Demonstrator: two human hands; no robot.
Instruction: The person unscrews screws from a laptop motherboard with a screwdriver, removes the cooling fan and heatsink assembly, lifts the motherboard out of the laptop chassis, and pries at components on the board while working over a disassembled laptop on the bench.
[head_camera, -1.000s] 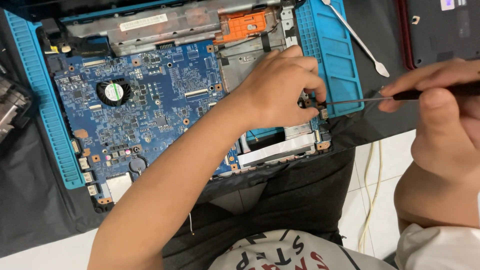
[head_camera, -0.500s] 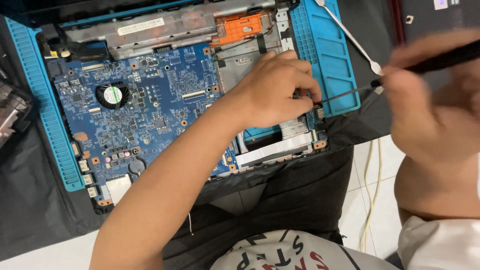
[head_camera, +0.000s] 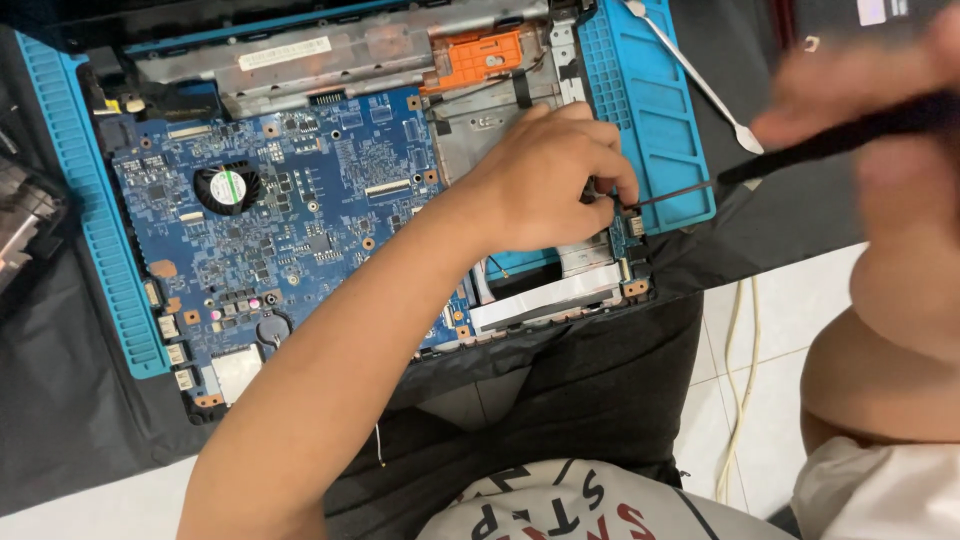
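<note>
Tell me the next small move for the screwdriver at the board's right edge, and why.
Probably steady the right hand and seat the screwdriver tip squarely before turning. The tip sits at the right edge of the blue circuit board, just beside the left hand fingertips, and the right hand shows blurred, so a slip could hit the fingers or board.

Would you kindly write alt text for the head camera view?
A person's left hand rests on a blue laptop circuit board while the blurred right hand points a black screwdriver at its right edge. The board lies on a blue mat beside a metal pry tool.
</note>
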